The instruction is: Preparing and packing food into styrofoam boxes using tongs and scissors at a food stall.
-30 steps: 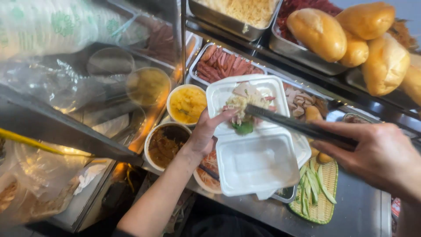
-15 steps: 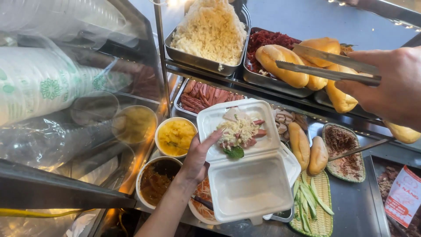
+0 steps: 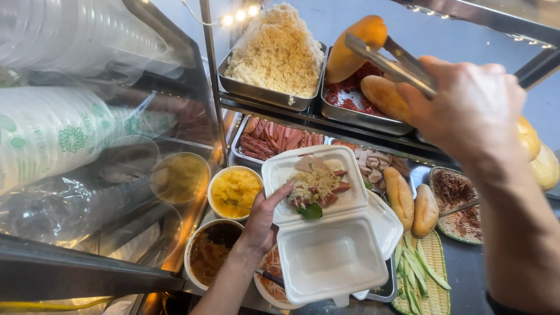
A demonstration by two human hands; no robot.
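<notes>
The left hand (image 3: 262,219) grasps the left edge of an open white foam clamshell box (image 3: 326,233), with the fingers pressed on the rim of the filled half. This half carries shredded meat, red sausage slices and one green leaf (image 3: 312,211); the other half, nearer to the person, is bare and white. The box is held above the food stall's surface, over the round bowls at its front edge. The right hand (image 3: 466,111) is clenched around metal tongs (image 3: 388,58), which pinch a golden bread roll (image 3: 356,46) over the steel tray of red shreds (image 3: 350,96) on the upper shelf.

Just left of the left hand stand a bowl of yellow paste (image 3: 235,189) and a bowl of brown sauce (image 3: 210,254). Right of the box lie two bread rolls (image 3: 411,201) and a woven tray of cucumber strips (image 3: 423,274). At the far left, behind the glass, lies a stack of white foam containers with a green flower print (image 3: 64,140), wrapped in clear plastic.
</notes>
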